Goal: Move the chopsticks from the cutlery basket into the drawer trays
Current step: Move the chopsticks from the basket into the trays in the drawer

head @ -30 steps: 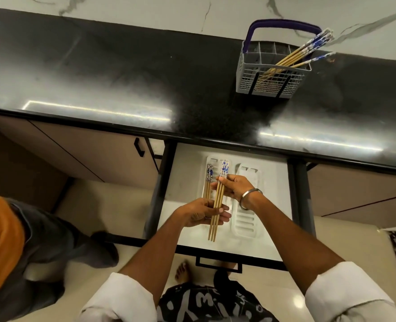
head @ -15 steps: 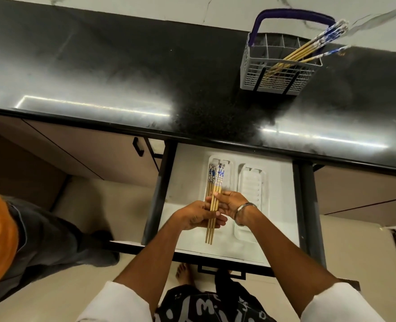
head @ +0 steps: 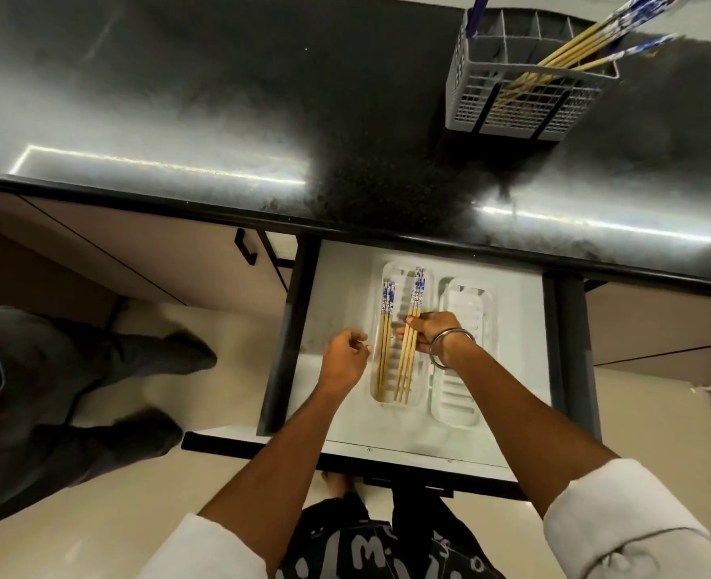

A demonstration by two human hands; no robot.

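Observation:
An open drawer (head: pixel 337 286) holds two white trays side by side. In the left tray (head: pixel 387 269) a few wooden chopsticks with blue-patterned tops (head: pixel 385 340) lie along its left side. My right hand (head: pixel 433 332) grips a second bundle of chopsticks (head: pixel 408 357) low over the same tray's right side. My left hand (head: pixel 345 353) hovers just left of that tray, fingers loosely curled, holding nothing. The right tray (head: pixel 466 302) has no chopsticks in it. On the black counter at the back right stands the grey cutlery basket (head: pixel 508 106) with several more chopsticks (head: pixel 583 39) leaning out.
The black counter (head: pixel 220 98) overhangs the drawer's back. Another person's legs and dark shoes (head: pixel 145 428) stand on the floor to the left of the drawer. Closed cabinet fronts (head: pixel 136 252) flank the drawer on both sides.
My left hand has let go of the bundle and pulled off to the left. My right hand has shifted the bundle to the tray's right side and lowered it.

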